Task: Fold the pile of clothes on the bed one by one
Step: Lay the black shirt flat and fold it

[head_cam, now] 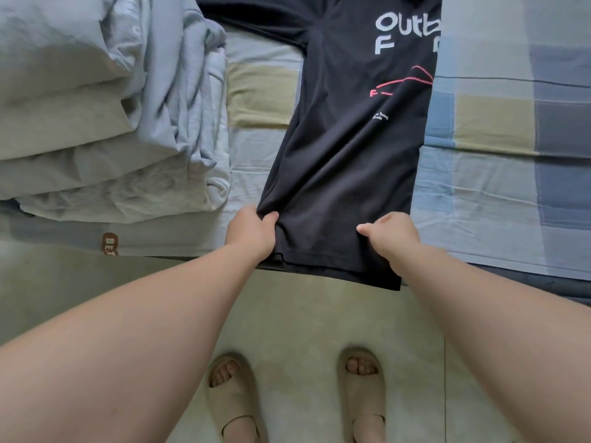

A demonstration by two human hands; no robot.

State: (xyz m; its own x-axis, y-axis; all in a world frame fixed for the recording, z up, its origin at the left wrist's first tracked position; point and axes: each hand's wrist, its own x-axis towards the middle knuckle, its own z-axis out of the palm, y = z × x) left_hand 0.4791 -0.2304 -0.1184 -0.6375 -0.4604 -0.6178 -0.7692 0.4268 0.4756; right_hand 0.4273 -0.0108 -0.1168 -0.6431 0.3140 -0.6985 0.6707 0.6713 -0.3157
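Checked bedding in blue, beige and grey squares [495,123] covers the bed, and a black cotton T-shirt with white and pink print [345,148] lies stretched along it, narrowed to a long strip. Its hem end hangs just over the bed's near edge. To the left of the T-shirt sits a crumpled pale blue-grey quilt [96,107], close beside it but apart. Below the hem is a pale tiled floor [303,314], where the person stands in beige slide sandals [235,398].

Both hands grasp the T-shirt near the hem. The left hand [252,231] pinches the left edge with the thumb on top, and the right hand [393,231] has its fingers curled into the right edge.

The likely next step is to carry the hem up toward the printed end. If the hands pull unevenly, the strip could skew and the side fold could open. The far left part of the T-shirt spreads wider and may bunch. A loose grip could let the hem slide toward the floor.
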